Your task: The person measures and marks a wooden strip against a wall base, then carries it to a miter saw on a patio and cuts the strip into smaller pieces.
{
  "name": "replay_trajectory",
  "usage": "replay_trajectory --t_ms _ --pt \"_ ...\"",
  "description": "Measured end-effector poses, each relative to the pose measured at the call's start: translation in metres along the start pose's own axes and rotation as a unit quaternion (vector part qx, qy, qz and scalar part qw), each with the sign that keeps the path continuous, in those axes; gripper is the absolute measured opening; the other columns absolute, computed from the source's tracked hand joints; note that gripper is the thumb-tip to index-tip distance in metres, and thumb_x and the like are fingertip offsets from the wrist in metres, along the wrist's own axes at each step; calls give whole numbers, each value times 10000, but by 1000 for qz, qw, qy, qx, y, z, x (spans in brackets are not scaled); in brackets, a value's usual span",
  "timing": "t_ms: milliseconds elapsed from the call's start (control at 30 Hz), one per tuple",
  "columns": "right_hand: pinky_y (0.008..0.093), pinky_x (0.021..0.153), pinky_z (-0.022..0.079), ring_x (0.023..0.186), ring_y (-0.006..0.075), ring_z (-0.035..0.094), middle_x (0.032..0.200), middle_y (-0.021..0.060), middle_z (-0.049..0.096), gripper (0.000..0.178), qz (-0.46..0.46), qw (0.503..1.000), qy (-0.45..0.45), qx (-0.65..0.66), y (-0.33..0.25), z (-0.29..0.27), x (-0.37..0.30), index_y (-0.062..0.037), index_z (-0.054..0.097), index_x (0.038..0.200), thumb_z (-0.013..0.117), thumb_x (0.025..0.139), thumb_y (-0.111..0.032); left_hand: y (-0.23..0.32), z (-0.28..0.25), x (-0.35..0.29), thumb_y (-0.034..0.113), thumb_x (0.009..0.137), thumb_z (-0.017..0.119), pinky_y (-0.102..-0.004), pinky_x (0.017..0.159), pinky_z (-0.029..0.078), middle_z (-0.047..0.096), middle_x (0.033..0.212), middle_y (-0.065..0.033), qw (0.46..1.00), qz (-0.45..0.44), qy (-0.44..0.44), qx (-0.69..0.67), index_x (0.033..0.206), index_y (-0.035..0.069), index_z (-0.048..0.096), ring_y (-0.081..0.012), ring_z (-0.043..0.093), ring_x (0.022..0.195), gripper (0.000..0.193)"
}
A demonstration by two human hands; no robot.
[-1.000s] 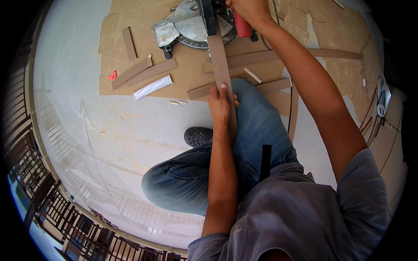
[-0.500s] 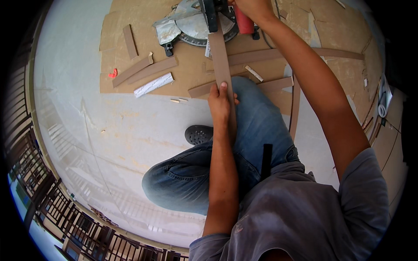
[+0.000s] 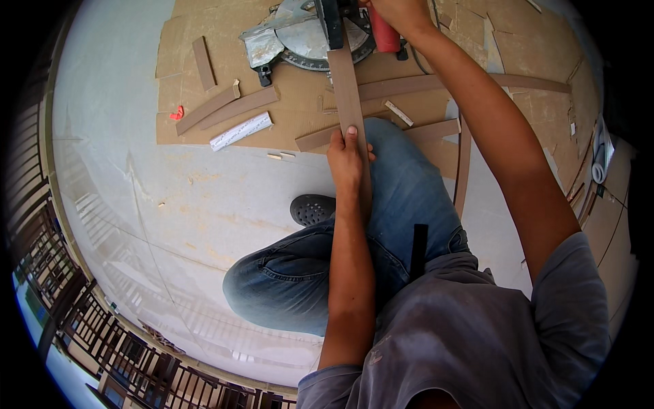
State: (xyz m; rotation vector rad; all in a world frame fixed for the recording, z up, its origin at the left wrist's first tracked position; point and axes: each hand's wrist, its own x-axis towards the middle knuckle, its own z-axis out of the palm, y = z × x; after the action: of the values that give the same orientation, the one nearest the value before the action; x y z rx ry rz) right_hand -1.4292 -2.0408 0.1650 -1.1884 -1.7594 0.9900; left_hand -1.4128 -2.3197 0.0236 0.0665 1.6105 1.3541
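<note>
My left hand (image 3: pixel 345 158) is closed around a long, flat brown board (image 3: pixel 349 88), thumb on its upper face. The board runs from beside my knee up to the miter saw (image 3: pixel 300 41), its far end under the saw's dark head (image 3: pixel 330 24). At the upper edge, my right hand (image 3: pixel 400 15) is closed on the saw's handle, beside the red motor housing (image 3: pixel 385 33). The picture's edge cuts off part of that hand and most of the handle.
Cardboard sheets (image 3: pixel 174 65) lie under the saw. Around it are brown offcuts (image 3: pixel 204 63), a white wrapped roll (image 3: pixel 241 131), a red scrap (image 3: pixel 178 113) and a long brown strip (image 3: pixel 524 82). My shoe (image 3: pixel 313 210) rests on the pale floor; a railing (image 3: pixel 136 365) stands lower left.
Both hands keep their places on the board and the saw. A pale strip left of the board at the saw's front shows less now; otherwise the view has barely shifted.
</note>
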Motion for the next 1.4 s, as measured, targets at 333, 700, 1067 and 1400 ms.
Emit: replay_trajectory --t_ms 333,700,1067,1400 --pt "374 538 546 572 206 692 818 123 732 282 -20 1000 13 4 -1 1 0 -59 639 1171 719 964 -231 -1 -1 1 327 1105 562 -356 511 516 676 706 -138 1000 2 3 -2 995 -10 578 -213 651 533 355" --pt "376 536 543 566 204 684 773 110 710 273 -15 1000 10 -7 -1 -1 -1 -74 645 1170 718 961 -234 1 0 1 337 1105 554 -359 510 527 666 713 -132 1000 -12 -4 -2 1037 -15 592 -218 645 533 360" --pt "380 536 538 561 207 677 778 113 705 293 -29 1000 6 6 -2 1 8 -46 630 1159 708 958 -245 3 0 -3 335 1108 548 -349 535 524 658 744 -126 1000 -4 -5 19 1096 -9 597 -209 628 556 348" --pt "381 444 513 489 216 618 658 86 618 171 20 990 -98 100 -19 9 110 0 603 962 667 913 -152 -9 -7 -22 247 1108 551 -325 586 488 603 758 -84 999 -23 21 42 1009 17 578 -170 580 634 252"
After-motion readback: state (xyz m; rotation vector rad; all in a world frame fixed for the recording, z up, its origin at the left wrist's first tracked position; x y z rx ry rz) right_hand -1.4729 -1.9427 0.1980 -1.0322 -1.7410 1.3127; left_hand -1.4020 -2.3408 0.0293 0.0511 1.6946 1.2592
